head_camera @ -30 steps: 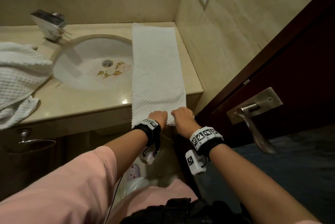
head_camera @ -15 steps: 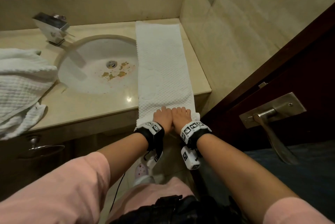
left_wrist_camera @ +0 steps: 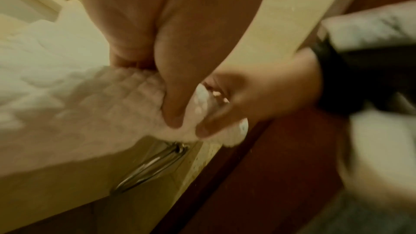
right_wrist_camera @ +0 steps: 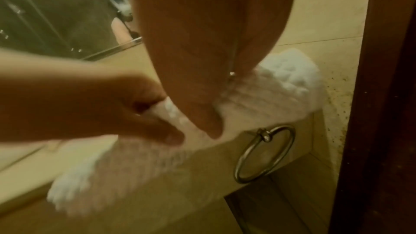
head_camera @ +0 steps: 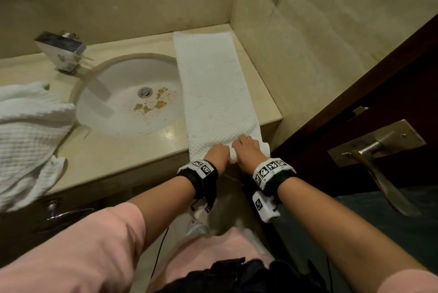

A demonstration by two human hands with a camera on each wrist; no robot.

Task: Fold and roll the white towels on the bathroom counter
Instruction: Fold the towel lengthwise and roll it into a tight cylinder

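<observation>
Both hands grip the rolled near end of a long white towel at the sink's right.

The folded towel [head_camera: 213,89] lies as a long strip on the surface [head_camera: 113,155], just right of the sink [head_camera: 128,103], its near end rolled at the front edge. The left hand [head_camera: 216,154] and right hand [head_camera: 247,149] sit side by side, curled round that roll. Only the wrist views show the thumbs tucked underneath and a metal ring [right_wrist_camera: 265,154] below the edge. Left of the sink lies a crumpled towel [head_camera: 28,131].
</observation>
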